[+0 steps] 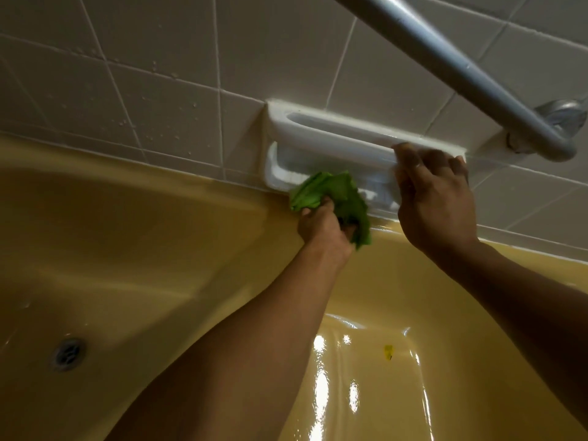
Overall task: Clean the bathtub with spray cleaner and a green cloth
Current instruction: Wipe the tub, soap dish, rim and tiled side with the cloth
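Observation:
A yellow bathtub fills the lower view, its wet floor shining at the bottom right. My left hand grips a bunched green cloth and holds it against the lower edge of a white ceramic soap dish set in the tiled wall, just above the tub's far rim. My right hand grips the soap dish's white handle bar, fingers curled over its right end. No spray cleaner is in view.
A grey metal grab bar runs diagonally across the upper right to a wall mount. Water droplets dot the white tiles. The drain sits low on the left. A small yellow mark lies on the tub floor.

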### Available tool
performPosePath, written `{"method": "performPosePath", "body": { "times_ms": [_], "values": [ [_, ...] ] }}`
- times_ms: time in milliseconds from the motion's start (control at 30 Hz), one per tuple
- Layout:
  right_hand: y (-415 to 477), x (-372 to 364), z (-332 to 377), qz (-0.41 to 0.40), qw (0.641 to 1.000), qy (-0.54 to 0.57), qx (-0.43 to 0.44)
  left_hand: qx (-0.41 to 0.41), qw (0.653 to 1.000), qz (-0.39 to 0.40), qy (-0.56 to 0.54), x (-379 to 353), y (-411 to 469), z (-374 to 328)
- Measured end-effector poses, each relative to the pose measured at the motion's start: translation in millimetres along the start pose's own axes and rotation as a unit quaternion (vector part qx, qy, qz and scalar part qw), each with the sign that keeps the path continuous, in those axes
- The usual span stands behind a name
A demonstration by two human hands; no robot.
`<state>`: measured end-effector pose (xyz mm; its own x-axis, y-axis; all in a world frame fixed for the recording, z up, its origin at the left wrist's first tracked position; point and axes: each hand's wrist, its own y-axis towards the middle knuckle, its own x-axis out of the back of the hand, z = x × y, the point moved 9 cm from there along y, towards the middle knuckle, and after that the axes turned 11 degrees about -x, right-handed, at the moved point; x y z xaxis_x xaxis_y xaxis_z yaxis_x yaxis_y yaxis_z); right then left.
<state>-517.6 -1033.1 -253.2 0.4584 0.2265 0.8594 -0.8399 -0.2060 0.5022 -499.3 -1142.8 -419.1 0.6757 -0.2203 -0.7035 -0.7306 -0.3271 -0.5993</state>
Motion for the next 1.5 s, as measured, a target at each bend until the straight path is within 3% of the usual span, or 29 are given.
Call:
{"method": "performPosePath", "body": {
  "times_ms": [133,267,500,700,867,900,1000,1067,1267,1367,1500],
  "values": [
    [-0.9,1.1,-1.4,-0.002,1.0,-0.001,0.004,-0.025,0.999,-0.018,0.024,3.9,5.4,-0.6],
    [-0.9,-0.1,-1.9,0.0,1.0,-0.004,-0.002,-0.116,0.991,-0.058,-0.013,16.9,23.6,-49.9],
    [0.8,-4.1,-1.7,0.011,1.0,-0.007,-0.003,-0.243,0.948,-0.057,0.196,44.0,33.4,-97.9],
    [-8.1,-11.4,-1.3,0.075,0.995,0.011,-0.067,-0.34,0.816,0.085,0.461,65.3,20.7,-151.9],
    [-79.1,-21.2,52.1,0.093,0.973,0.161,-0.136,-0.312,0.797,0.106,0.505,86.5,3.8,-171.4],
    [-91.0,-31.0,65.9,0.13,0.961,0.199,-0.143,-0.319,0.778,0.128,0.526,84.8,-1.5,-175.2],
    [-110.5,-69.3,104.7,0.283,0.879,0.347,-0.166,-0.358,0.663,0.214,0.622,73.9,-21.3,-181.6],
    [-112.5,-84.0,127.1,0.337,0.84,0.396,-0.154,-0.35,0.622,0.259,0.651,73.0,-29.4,-183.1],
    [-106.8,-86.4,137.5,0.29,0.815,0.449,-0.223,-0.313,0.642,0.299,0.633,95.5,-27.3,-197.0],
    [-107.8,-74.7,141.4,0.286,0.819,0.451,-0.212,-0.241,0.665,0.328,0.626,113.1,-23.6,-197.5],
    [-106.2,-60.1,119.1,0.25,0.808,0.477,-0.238,-0.14,0.654,0.374,0.642,138.0,-23.5,-195.7]
  ]
}}
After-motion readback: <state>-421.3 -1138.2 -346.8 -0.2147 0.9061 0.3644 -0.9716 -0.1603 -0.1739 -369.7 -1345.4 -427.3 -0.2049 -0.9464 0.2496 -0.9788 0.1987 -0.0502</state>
